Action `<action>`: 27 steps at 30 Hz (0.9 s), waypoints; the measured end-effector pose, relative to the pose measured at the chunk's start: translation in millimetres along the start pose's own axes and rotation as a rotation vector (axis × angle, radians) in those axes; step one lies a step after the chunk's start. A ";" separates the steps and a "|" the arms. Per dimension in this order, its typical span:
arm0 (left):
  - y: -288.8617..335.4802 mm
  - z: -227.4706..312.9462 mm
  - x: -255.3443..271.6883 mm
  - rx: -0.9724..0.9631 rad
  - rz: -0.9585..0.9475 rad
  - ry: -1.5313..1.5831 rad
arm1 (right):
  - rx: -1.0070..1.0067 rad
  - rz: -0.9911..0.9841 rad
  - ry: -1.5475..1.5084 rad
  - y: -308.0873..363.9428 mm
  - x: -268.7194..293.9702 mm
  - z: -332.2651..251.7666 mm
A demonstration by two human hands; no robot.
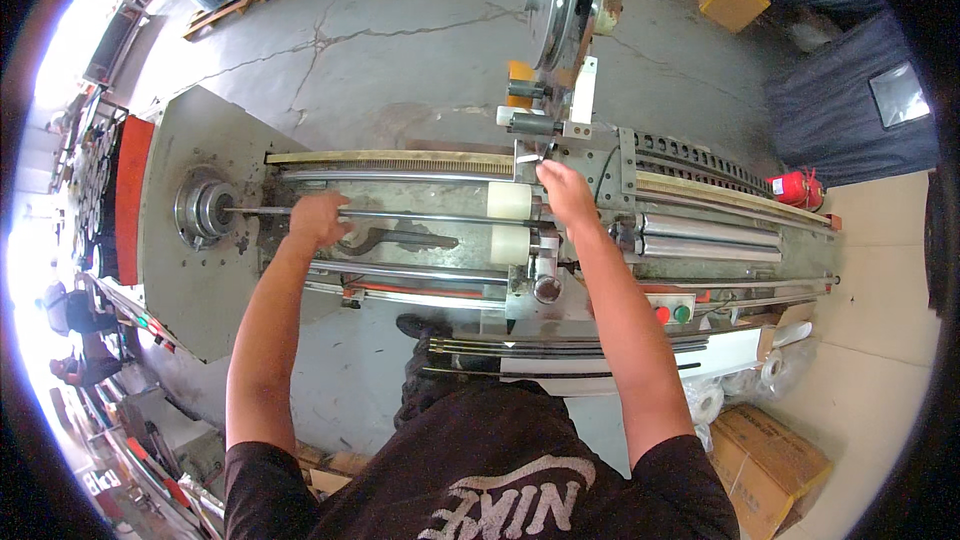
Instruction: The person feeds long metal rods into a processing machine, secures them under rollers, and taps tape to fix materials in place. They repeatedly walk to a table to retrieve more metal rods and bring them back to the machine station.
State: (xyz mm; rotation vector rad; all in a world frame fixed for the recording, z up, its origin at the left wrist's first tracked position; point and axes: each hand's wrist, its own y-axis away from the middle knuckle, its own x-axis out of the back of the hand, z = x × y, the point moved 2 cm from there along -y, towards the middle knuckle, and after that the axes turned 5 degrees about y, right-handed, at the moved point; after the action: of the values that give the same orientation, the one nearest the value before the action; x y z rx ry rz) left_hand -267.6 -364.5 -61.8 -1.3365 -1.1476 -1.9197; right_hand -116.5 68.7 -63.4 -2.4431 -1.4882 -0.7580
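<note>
A long thin metal rod [400, 216] runs from the round chuck [208, 208] at the left end of the lathe-like machine to the carriage. My left hand [318, 220] is closed round this rod, a short way right of the chuck. Over the carriage [525, 162], my right hand [567, 195] has its fingers pressed together beside a small bright metal piece; what they pinch, if anything, is too small to make out. Two white rollers [510, 201] sit one on each side of the rod, left of my right hand. A dark wrench-like tool [405, 239] lies on the machine bed below the rod.
A large wheel [550, 5] stands above the carriage. Red and green buttons [672, 314] sit on the near side, by my right forearm. Dark rods [570, 347] lie close to my body. Cardboard boxes [768, 465] and a red cylinder [797, 190] are at the right.
</note>
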 end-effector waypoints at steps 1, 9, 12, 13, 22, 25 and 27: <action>1.8 11.0 2.6 0.021 -0.038 -0.016 | -0.164 -0.099 -0.107 -9.5 -4.6 -12.8; -0.6 79.5 -11.4 -0.126 0.060 0.107 | -0.336 -0.353 -0.138 -56.2 -50.2 28.5; -1.4 111.1 -14.3 -0.168 0.095 0.129 | -0.245 -0.252 -0.119 -53.7 -58.9 38.9; -0.4 125.8 -10.5 -0.156 0.057 0.131 | -0.249 -0.235 -0.089 -55.2 -60.3 43.0; -8.7 211.2 -9.3 -0.251 -0.027 0.159 | -0.246 -0.192 0.116 -54.7 -59.4 37.8; -12.5 236.9 -17.4 -0.324 0.012 0.163 | -0.240 -0.143 0.089 -60.0 -52.1 48.1; -12.2 237.2 -26.4 -0.297 0.035 0.131 | -0.319 -0.101 -0.171 -52.6 -43.1 12.4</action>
State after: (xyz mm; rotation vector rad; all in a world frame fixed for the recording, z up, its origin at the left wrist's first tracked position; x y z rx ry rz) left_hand -154.2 -154.2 -54.9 -1.3448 -0.7936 -2.1800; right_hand -174.0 65.6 -101.6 -2.7428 -1.6763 -0.8871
